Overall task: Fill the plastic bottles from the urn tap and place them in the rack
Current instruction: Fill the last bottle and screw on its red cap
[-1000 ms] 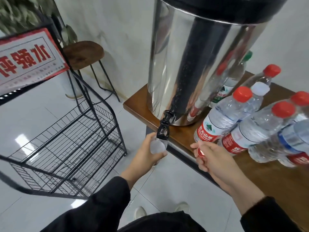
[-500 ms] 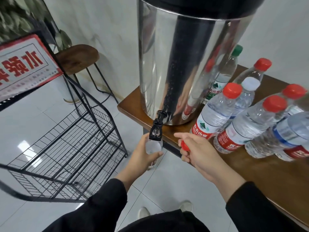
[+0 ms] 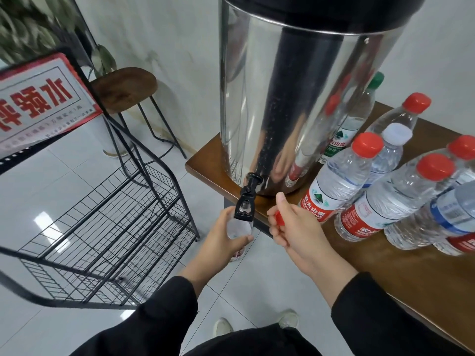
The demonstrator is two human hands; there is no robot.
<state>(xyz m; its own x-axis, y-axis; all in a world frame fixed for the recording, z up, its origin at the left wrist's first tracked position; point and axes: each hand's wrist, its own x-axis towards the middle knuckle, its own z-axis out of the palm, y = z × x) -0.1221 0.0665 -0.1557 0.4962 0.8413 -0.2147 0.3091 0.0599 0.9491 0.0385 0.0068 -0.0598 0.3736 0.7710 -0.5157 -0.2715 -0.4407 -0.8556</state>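
A tall steel urn (image 3: 295,104) stands on the corner of a brown table (image 3: 385,263). Its black tap (image 3: 245,204) hangs over the table edge. My left hand (image 3: 221,240) grips an uncapped clear plastic bottle (image 3: 239,232) upright, its mouth right under the tap. My right hand (image 3: 293,227) is just right of the tap and holds a red cap (image 3: 279,219) in its curled fingers, with one finger pointing up. Several capped bottles (image 3: 341,181) stand on the table to the right. The black wire rack (image 3: 108,227) stands on the floor at left.
A red and white sign (image 3: 38,104) hangs on the rack's upper frame. A wooden stool (image 3: 123,88) and a plant stand behind the rack by the wall. Pale tiled floor lies below, with my shoes (image 3: 223,327) at the bottom.
My right hand with the red cap has moved left from the table edge to beside the tap. My left hand keeps the bottle under the tap.
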